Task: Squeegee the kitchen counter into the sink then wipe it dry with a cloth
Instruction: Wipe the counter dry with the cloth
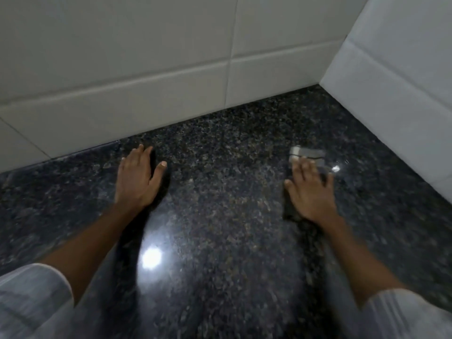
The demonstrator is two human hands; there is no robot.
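Right hand (pixel 311 192), right of centre in the frame: fingers spread and fairly straight, pressing flat on a small grey folded cloth (pixel 307 155), blurred; only its pale far end shows past the fingertips, with a darker patch under the palm that may be more of the cloth or shadow, cannot tell which. The grip here is an open press, not a curl round the fabric. Left hand (pixel 138 179), left of centre: palm down, fingers straight, thumb out, resting on or just above the surface, holding nothing. Both hands lie well apart on the dark speckled polished granite bench (pixel 220 216), which fills the lower two thirds of the frame and shows a bright lamp reflection at lower centre. Behind it, white glazed wall tiles (pixel 146 69) run across the upper frame and meet a second tiled wall at upper right, so the cloth sits near the corner of the bench. Light grey sleeves (pixel 31 297) at both lower corners. No squeegee and no sink in view. Judgement: with a cloth under the right hand and no squeegee present, the squeegee pass looks finished and the drying wipe is under way. No standing water or beads can be made out, though blur and gloss hide thin film. Left to do: the rest of the bench, most of which shows no sign either way.
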